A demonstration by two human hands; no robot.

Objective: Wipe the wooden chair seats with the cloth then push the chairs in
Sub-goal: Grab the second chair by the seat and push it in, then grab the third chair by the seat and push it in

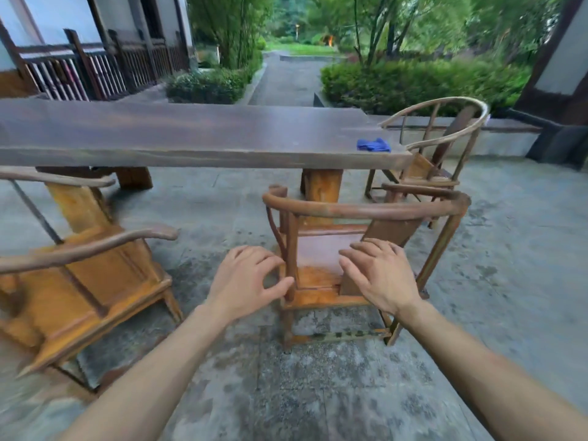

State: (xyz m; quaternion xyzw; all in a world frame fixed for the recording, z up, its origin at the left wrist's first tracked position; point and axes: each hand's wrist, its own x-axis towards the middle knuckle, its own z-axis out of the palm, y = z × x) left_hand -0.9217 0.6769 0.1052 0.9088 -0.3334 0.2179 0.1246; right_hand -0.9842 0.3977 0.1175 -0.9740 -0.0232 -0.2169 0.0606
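Both hands empty, fingers spread: left hand (246, 275) and right hand (377, 272) reach toward the middle armchair (366, 211) from behind. Blue cloth (373, 145) sits on the table (191, 138), far end. Looks like push-in step; next, grip the curved rail, shove toward table.

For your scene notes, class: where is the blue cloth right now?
In the head view the blue cloth lies on the long wooden table, near its right end, beside the round-backed chair there; neither hand touches it.

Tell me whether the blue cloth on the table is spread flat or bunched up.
Bunched up. The blue cloth sits as a crumpled heap with visible folds near the table end, with neither hand on it.
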